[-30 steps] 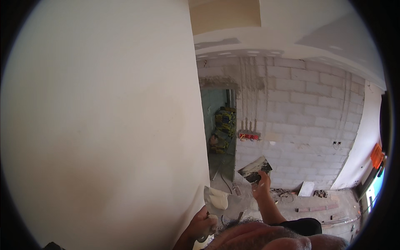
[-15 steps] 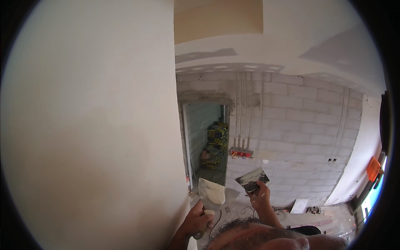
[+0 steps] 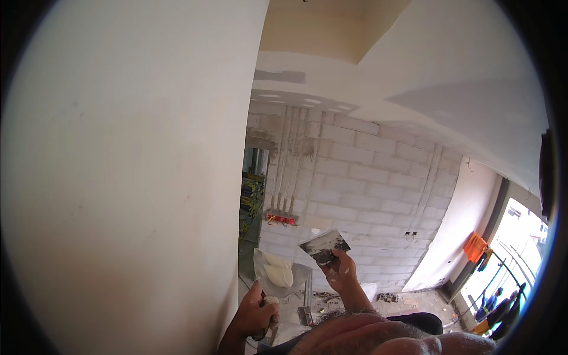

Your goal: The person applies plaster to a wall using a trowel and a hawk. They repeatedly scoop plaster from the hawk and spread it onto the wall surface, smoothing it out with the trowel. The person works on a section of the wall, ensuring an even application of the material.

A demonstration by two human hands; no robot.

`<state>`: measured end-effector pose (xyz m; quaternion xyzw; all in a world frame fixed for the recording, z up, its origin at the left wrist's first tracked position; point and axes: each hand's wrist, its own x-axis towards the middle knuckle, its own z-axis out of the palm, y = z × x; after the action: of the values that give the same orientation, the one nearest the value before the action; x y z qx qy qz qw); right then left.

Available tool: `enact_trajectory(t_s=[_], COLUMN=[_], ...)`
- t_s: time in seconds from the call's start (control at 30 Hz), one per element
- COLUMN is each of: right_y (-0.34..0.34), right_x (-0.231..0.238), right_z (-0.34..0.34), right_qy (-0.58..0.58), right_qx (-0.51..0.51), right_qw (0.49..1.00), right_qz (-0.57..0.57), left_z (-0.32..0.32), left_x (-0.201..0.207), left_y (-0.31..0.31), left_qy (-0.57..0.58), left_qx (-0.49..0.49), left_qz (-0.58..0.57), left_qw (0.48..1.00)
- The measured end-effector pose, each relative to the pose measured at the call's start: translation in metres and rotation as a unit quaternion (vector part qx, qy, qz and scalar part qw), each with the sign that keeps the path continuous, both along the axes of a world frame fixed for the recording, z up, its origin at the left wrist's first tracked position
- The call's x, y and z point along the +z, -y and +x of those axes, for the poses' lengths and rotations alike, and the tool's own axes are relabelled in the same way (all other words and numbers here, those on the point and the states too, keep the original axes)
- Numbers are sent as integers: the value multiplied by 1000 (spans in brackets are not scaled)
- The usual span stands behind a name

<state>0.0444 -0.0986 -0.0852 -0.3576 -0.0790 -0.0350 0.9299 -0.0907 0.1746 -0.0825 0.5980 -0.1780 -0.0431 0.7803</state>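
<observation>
My left hand (image 3: pixel 255 315) grips the handle of a wide metal trowel (image 3: pixel 278 273) that carries a lump of white plaster, held close to the edge of the smooth white plastered wall (image 3: pixel 130 177). My right hand (image 3: pixel 341 273) holds a smaller putty knife (image 3: pixel 323 245) with a dirty grey blade, raised a little to the right of the trowel. The two blades are apart and neither touches the wall.
A grey block wall (image 3: pixel 367 195) with pipe chases and a red fitting (image 3: pixel 282 219) stands behind. A doorway (image 3: pixel 251 207) opens left of it. Rubble lies on the floor (image 3: pixel 390 299). An orange cloth (image 3: pixel 474 246) hangs near the window at right.
The view has swung to the right, so the white wall now fills less of the picture. Both hands with their tools sit a little higher and closer together.
</observation>
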Motion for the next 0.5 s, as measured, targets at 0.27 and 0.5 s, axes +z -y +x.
enact_trajectory(t_s=[0.27,0.5], right_y=[-16,-19], right_x=[36,40], right_z=[-28,-34], right_qy=[87,82], right_qx=[1,-28], right_qw=[996,996], right_qz=[0,7], left_z=[11,35], left_x=[-5,-8], left_y=[-6,-12], left_qy=[21,57], left_qx=[-29,4], left_qz=[-56,-58], left_qw=[998,997])
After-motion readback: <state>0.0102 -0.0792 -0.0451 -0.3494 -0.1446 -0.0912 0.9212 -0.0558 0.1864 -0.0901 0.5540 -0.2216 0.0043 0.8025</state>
